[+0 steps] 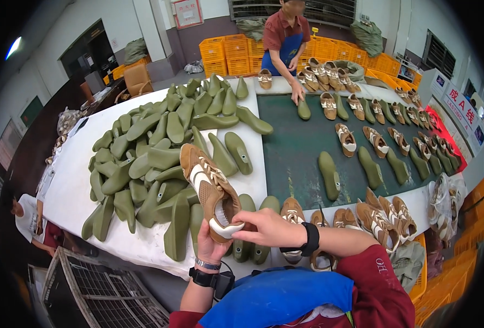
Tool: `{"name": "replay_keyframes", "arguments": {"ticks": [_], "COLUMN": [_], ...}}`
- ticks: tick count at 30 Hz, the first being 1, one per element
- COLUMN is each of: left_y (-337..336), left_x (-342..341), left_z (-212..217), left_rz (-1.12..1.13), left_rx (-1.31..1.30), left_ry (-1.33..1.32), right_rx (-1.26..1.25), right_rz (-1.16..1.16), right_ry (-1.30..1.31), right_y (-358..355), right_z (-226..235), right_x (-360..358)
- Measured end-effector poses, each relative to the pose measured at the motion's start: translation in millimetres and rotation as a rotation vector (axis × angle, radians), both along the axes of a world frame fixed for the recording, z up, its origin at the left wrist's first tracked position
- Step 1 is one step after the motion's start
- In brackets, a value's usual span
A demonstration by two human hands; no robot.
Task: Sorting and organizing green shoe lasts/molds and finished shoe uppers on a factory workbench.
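A brown and white sneaker (202, 183) is held up in front of me, toe pointing away and heel toward me. My left hand (212, 244) is closed around the heel end from below. With its fingers pinched at the white heel collar, my right hand (266, 227) grips the same shoe from the right. The shoe's opening faces up and shows a pale lining. Behind and left of it spreads a large heap of green shoe lasts (138, 158) on the white table (70, 205). Two more lasts stand just beyond my hands, partly hidden by them.
A dark green conveyor belt (291, 158) carries rows of sneakers and lasts. More sneakers (378, 221) line its near edge. Across the belt, a co-worker (285, 41) in a blue apron touches a last. Orange crates (234, 52) stack behind; a metal-mesh cage (108, 292) stands lower left.
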State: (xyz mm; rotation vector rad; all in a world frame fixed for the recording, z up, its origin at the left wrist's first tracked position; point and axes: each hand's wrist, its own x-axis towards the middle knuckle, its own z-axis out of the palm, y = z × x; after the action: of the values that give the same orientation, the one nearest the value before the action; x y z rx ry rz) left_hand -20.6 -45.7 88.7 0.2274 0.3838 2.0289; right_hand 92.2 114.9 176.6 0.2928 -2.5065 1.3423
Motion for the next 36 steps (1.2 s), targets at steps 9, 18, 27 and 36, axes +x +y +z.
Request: {"name": "replay_keyframes", "arguments": {"ticks": [9, 18, 27, 36], "left_y": [-16, -22, -24, -1], "left_x": [-17, 6, 7, -8], "left_z": [-41, -84, -83, -79], "left_rz": [0.274, 0.346, 0.336, 0.332], "left_rx": [-1.055, -1.199, -1.235, -1.227], "left_ry": [1.279, 1.73, 1.675, 1.778], "right_rx": [0.358, 0.392, 0.442, 0.47], "right_rz": [-0.585, -1.026, -0.71, 0.342], "right_ry": [-0.28, -0.553, -0.566, -0.608], "right_y": [169, 302, 258, 85], "right_z": [-69, -171, -160, -95], "right_x": [-35, -38, -45, -29]}}
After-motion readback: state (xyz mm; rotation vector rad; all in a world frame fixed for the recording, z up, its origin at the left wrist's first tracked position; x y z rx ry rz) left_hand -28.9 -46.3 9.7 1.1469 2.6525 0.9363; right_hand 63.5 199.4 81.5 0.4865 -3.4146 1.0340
